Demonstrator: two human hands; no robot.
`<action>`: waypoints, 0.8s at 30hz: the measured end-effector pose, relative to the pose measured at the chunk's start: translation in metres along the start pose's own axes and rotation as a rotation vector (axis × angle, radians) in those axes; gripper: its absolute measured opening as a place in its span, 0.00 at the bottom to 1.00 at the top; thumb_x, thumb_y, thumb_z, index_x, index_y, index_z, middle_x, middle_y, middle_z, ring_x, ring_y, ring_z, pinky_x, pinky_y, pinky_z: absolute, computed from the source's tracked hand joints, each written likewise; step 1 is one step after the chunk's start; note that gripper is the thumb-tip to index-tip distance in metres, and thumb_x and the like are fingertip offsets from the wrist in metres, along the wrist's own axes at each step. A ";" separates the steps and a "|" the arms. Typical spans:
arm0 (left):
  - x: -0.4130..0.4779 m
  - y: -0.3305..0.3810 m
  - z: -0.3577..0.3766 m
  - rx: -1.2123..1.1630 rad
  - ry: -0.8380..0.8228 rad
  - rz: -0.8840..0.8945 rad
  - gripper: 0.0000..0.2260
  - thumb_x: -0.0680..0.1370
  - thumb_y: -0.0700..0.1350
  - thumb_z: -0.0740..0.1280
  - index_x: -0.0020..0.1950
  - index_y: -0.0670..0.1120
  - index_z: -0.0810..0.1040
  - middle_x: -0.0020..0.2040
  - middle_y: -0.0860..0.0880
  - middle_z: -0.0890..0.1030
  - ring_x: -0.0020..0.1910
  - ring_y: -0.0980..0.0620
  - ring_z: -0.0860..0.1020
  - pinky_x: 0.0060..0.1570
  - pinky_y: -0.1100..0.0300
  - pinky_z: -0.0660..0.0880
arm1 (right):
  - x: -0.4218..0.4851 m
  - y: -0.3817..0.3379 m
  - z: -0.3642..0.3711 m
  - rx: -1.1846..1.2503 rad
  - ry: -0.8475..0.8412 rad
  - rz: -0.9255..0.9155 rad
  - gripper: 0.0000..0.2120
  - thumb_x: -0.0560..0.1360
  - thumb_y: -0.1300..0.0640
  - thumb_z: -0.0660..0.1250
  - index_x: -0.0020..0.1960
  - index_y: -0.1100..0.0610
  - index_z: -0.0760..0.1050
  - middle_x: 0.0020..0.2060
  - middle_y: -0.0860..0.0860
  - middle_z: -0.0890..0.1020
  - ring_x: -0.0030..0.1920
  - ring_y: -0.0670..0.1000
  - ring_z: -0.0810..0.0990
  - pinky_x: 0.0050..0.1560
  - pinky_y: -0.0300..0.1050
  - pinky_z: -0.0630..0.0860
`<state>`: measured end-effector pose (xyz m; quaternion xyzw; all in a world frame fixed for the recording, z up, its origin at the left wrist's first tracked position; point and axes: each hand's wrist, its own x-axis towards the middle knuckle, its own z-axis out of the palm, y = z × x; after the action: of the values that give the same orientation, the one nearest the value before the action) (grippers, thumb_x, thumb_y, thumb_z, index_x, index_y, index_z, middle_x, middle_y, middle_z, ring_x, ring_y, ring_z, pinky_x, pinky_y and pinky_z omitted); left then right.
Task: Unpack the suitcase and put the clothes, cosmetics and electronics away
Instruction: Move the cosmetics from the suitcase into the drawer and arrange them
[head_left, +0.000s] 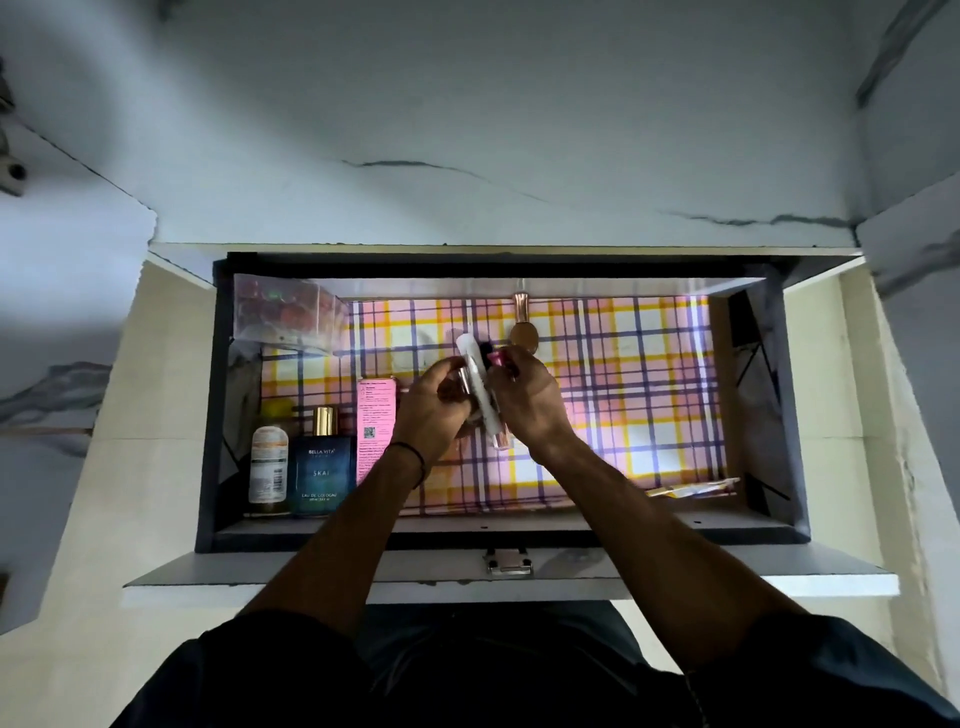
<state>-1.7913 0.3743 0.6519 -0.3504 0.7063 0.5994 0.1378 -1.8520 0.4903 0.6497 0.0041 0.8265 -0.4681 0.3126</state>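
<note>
Both my hands are over an open drawer (498, 532) lined with pink, yellow and blue checked paper. My left hand (434, 410) grips a bundle of small cosmetics, the biggest being a white tube (480, 379) that sticks up between the hands. My right hand (527, 400) pinches a small pink-capped item (497, 358) at the top of that bundle. At the drawer's front left stand a pale bottle (268, 465), a blue cologne bottle (322, 467) with a gold cap, and a pink box (375, 421). A rose-gold compact mirror (522, 327) lies at the back.
A clear bag (283, 312) of small colourful items fills the drawer's back left corner. Some flat sachets (696, 488) lie at the front right. The drawer's right half shows bare lining. A metal latch (509, 564) sits on the front panel. Marble-patterned wall rises behind.
</note>
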 end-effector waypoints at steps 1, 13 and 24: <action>0.004 0.002 -0.003 0.018 0.008 -0.001 0.23 0.77 0.32 0.64 0.70 0.47 0.72 0.58 0.44 0.81 0.52 0.45 0.82 0.52 0.46 0.81 | 0.004 -0.005 0.002 -0.003 0.010 -0.012 0.09 0.83 0.55 0.59 0.59 0.57 0.75 0.50 0.53 0.83 0.48 0.55 0.83 0.46 0.54 0.82; 0.003 0.002 -0.023 0.283 -0.134 0.027 0.21 0.75 0.38 0.69 0.68 0.45 0.74 0.57 0.49 0.81 0.52 0.47 0.80 0.53 0.54 0.80 | 0.000 0.000 0.001 0.092 -0.150 0.133 0.10 0.82 0.56 0.61 0.60 0.57 0.76 0.48 0.51 0.83 0.45 0.50 0.83 0.33 0.34 0.75; -0.021 -0.022 -0.028 0.513 -0.131 -0.002 0.11 0.73 0.41 0.71 0.55 0.44 0.77 0.49 0.45 0.82 0.47 0.44 0.80 0.48 0.50 0.77 | -0.034 0.033 -0.024 0.130 -0.095 0.240 0.07 0.80 0.57 0.67 0.43 0.54 0.73 0.32 0.49 0.78 0.29 0.44 0.73 0.26 0.35 0.69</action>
<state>-1.7551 0.3542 0.6553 -0.2654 0.8244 0.4220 0.2681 -1.8274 0.5376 0.6505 0.1012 0.7723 -0.4795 0.4042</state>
